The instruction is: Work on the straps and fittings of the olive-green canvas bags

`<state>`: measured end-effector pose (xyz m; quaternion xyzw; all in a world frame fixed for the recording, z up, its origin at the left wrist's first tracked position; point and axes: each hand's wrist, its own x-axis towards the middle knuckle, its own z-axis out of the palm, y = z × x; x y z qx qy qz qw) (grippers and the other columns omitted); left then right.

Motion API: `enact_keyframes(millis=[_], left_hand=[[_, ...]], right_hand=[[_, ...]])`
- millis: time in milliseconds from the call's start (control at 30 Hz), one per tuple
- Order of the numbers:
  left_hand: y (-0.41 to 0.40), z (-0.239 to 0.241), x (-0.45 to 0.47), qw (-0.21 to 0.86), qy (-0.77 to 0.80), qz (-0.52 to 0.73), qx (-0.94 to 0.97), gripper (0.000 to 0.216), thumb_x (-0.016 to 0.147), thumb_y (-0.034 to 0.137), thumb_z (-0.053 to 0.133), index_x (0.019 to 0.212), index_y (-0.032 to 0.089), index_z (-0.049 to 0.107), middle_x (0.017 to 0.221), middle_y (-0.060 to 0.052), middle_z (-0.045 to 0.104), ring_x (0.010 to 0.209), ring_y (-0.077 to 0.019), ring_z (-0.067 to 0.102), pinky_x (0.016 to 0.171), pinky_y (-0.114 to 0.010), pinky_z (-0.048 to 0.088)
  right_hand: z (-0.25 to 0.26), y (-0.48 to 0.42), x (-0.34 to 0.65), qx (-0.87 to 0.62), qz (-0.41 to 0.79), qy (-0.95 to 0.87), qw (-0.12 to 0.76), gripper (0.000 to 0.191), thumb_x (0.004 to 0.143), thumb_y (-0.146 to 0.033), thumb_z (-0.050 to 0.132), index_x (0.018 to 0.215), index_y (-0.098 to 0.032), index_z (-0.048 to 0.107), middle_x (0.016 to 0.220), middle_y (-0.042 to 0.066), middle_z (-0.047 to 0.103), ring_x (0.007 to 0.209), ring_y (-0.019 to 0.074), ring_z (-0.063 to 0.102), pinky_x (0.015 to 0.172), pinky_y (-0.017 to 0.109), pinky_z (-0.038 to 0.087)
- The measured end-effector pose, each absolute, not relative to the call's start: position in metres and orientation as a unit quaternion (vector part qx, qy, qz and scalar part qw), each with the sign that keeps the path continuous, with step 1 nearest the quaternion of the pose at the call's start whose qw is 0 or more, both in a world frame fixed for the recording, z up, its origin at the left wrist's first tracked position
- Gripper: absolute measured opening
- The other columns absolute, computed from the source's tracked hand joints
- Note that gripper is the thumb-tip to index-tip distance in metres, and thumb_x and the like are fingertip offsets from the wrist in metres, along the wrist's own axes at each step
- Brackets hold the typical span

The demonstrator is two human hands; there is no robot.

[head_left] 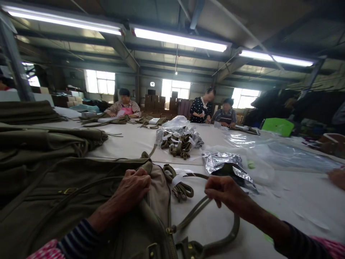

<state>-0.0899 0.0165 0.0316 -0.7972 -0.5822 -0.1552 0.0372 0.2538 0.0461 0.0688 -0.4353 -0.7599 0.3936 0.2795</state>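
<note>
An olive-green canvas bag lies on the white table in front of me. My left hand grips the bag's upper edge with its fingers curled over the fabric. My right hand pinches the bag's olive carry handle, which loops out to the right and back to a brass ring. A coiled strap bundle with a white paper band lies between my two hands. A crinkled clear plastic wrapper sits just beyond my right hand.
More olive bags are stacked at the left. A plastic bag full of strap bundles lies mid-table, with loose plastic sheets to the right. Three people work at the far side. Another person's hand shows at the right edge.
</note>
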Motion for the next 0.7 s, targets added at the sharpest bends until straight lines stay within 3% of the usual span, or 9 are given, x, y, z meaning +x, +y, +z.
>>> enact_keyframes(millis=[233, 367, 533, 700], left_hand=[[0.018, 0.027, -0.092, 0.041, -0.569, -0.181, -0.801, 0.013, 0.087, 0.013, 0.052, 0.080, 0.020, 0.061, 0.094, -0.002, 0.064, 0.094, -0.0196, 0.059, 0.090, -0.041, 0.029], [0.019, 0.025, -0.093, 0.042, -0.563, -0.188, -0.804, 0.012, 0.086, 0.012, 0.053, 0.080, 0.020, 0.060, 0.094, -0.001, 0.064, 0.092, -0.0189, 0.059, 0.089, -0.041, 0.030], [0.019, 0.024, -0.094, 0.051, -0.553, -0.187, -0.810, 0.012, 0.087, 0.013, 0.054, 0.079, 0.020, 0.060, 0.091, -0.001, 0.064, 0.093, -0.0192, 0.059, 0.090, -0.041, 0.029], [0.020, 0.023, -0.094, 0.060, -0.556, -0.184, -0.809, 0.012, 0.087, 0.014, 0.054, 0.080, 0.020, 0.061, 0.094, -0.001, 0.064, 0.090, -0.0187, 0.059, 0.090, -0.041, 0.029]], right_hand=[[0.055, 0.101, 0.205, -0.402, 0.301, -0.830, 0.243, 0.008, 0.074, -0.022, 0.065, 0.070, -0.016, 0.067, 0.063, -0.001, 0.063, 0.062, 0.0133, 0.058, 0.060, 0.024, 0.043], [0.041, 0.099, 0.202, -0.388, 0.382, -0.817, 0.190, 0.008, 0.073, -0.021, 0.064, 0.072, -0.015, 0.069, 0.063, 0.000, 0.065, 0.060, 0.0125, 0.055, 0.056, 0.023, 0.039], [0.025, 0.091, 0.189, -0.399, 0.382, -0.802, 0.227, 0.005, 0.063, -0.012, 0.061, 0.060, -0.016, 0.062, 0.058, -0.002, 0.059, 0.057, 0.0108, 0.051, 0.054, 0.022, 0.038], [0.048, 0.078, 0.201, -0.381, 0.496, -0.743, 0.239, 0.007, 0.064, -0.015, 0.063, 0.062, -0.016, 0.057, 0.057, -0.001, 0.062, 0.054, 0.0117, 0.053, 0.052, 0.022, 0.037]])
